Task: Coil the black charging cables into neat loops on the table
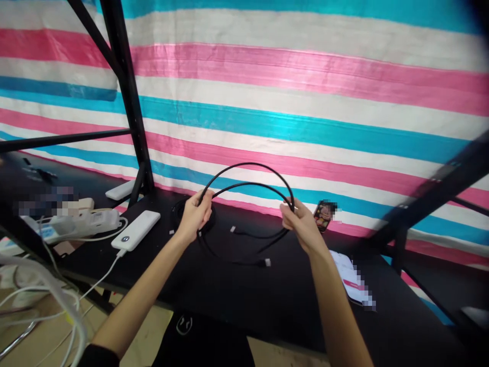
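Observation:
A black cable arches in two loops between my hands, above the black tabletop. Its left side is gripped in my left hand, fingers closed round it. On the other side, my right hand is closed on the same cable. Two loose ends hang between the hands, with a pale connector at the upper one and a metal-tipped plug at the lower one. Behind my left hand lies a coil of black cable, partly hidden.
A white power bank with a white cable lies at left, near power strips. On the right are a phone with a lit screen and a small dark device. Black frame posts stand before a striped sheet.

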Tool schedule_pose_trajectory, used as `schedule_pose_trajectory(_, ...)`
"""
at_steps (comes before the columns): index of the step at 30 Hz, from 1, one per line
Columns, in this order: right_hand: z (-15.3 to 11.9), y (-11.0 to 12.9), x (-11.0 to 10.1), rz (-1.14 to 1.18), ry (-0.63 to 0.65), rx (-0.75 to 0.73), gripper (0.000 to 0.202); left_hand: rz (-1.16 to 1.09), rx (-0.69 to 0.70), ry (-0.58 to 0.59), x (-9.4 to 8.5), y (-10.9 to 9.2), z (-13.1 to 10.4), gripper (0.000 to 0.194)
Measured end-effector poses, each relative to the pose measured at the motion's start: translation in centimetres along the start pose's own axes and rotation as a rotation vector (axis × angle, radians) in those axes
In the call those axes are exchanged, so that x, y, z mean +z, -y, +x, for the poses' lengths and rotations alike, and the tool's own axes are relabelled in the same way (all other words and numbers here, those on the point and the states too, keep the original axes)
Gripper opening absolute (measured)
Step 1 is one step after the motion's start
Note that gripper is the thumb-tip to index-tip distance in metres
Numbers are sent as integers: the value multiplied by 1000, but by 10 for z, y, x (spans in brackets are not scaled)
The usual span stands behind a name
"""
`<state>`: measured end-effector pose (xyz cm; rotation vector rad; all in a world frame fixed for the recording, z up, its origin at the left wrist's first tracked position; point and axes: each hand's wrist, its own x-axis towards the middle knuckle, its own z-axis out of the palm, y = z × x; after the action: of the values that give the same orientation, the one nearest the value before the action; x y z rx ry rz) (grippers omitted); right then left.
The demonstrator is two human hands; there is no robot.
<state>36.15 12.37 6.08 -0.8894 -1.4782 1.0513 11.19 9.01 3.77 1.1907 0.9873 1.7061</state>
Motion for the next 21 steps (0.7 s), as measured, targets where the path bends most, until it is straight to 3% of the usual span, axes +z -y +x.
schedule_pose_trajectory(3, -3, 10, 5, -341, 89, -36, 46, 176, 29, 101, -5, -11, 2, 29)
schedule_pose_trajectory(6, -9, 27, 28, -569, 134, -186, 52, 273, 73, 253, 6, -21, -1, 22)
schedule_pose_trajectory(9, -17, 40, 53, -634, 229, -252, 49, 356, 93, 393, 19, -28, -8, 20)
schedule_pose_trajectory(12, -20, 44, 50, -547, 373, -198, 24, 434, 59, 475, 13, -25, -12, 24)
schedule_pose_trajectory(13, -19, 44, 43, -517, 364, -174, 20, 449, 34, 472, 7, -22, -11, 25)
schedule_pose_trajectory(15, -12, 41, 24, -504, 205, -171, 21, 455, -3, 397, -7, -9, -7, 27)
schedule_pose_trajectory(17, -3, 36, 7, -415, -1, -212, 19, 415, -3, 209, -18, 8, -1, 27)
schedule_pose_trajectory(21, 15, 17, 5, -122, -226, -326, 17, 319, 23, -26, -16, 48, 12, 35)
